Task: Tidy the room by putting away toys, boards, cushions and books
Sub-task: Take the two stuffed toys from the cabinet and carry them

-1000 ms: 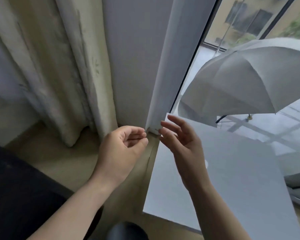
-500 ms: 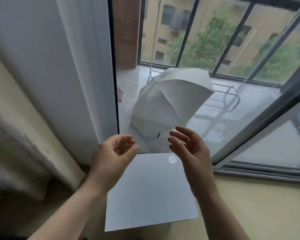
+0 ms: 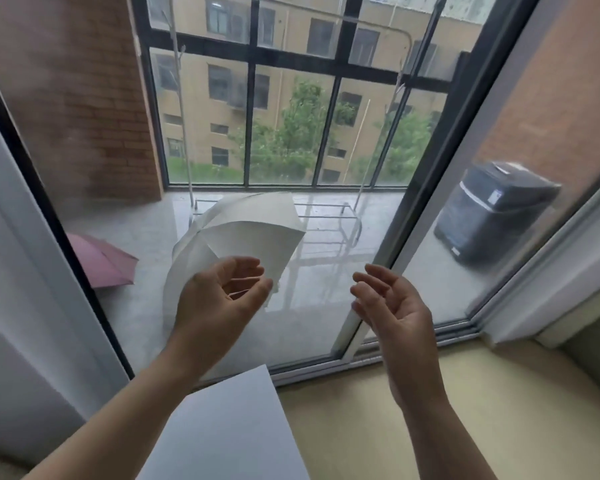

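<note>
Flat white rectangular board (image 3: 229, 431): on floor (image 3: 499, 410) beside glass door (image 3: 447, 278), untouched. Left hand (image 3: 222, 299), right hand (image 3: 392, 310): lifted away since, grips loosely curled, empty. Board placement judged done.

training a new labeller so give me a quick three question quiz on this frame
1. True or false: neither the left hand nor the right hand touches the white board.
2. Outside, the pink umbrella lies on which side of the white umbrella? A left, B right.
3. Fill in: the right hand holds ____.
Key: 1 true; 2 A; 3 nothing.
</note>
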`<state>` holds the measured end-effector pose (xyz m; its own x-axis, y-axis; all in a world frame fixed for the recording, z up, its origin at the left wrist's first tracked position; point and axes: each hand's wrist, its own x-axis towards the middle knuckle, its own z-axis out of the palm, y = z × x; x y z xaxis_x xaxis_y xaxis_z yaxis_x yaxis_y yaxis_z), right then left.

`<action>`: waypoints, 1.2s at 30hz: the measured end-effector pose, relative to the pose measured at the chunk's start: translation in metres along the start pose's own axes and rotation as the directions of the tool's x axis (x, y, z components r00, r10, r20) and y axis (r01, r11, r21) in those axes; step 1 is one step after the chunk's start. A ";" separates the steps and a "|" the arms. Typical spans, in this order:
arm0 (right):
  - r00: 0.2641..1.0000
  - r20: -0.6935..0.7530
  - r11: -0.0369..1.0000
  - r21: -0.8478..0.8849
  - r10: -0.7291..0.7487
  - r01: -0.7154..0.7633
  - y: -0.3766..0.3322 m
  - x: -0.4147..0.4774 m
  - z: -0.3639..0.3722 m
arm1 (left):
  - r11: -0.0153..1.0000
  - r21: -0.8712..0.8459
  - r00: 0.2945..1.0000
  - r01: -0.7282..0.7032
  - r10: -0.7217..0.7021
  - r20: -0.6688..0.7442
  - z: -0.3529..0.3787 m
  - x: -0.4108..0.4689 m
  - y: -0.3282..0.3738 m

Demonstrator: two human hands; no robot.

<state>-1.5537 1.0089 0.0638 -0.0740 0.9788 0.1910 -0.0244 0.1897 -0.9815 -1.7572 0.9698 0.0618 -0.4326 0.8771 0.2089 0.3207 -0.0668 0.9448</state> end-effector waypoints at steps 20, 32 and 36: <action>0.880 -0.448 0.982 -0.161 -0.160 0.097 -0.046 0.035 -0.185 | 0.962 -0.185 0.862 -0.200 0.263 0.433 0.211 0.047 0.093; 0.795 -0.564 0.947 -0.319 -0.223 0.040 -0.064 0.124 -0.490 | 0.928 -0.307 0.780 -0.211 0.349 0.520 0.538 0.038 0.206; 0.753 -0.619 0.944 -0.329 -0.223 0.010 -0.057 0.157 -0.584 | 0.929 -0.315 0.742 -0.196 0.351 0.572 0.643 0.036 0.228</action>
<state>-0.9818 1.1971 0.1438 0.5665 0.7428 0.3569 0.3039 0.2142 -0.9283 -1.1579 1.2917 0.1225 0.2733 0.8991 0.3420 0.1171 -0.3840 0.9159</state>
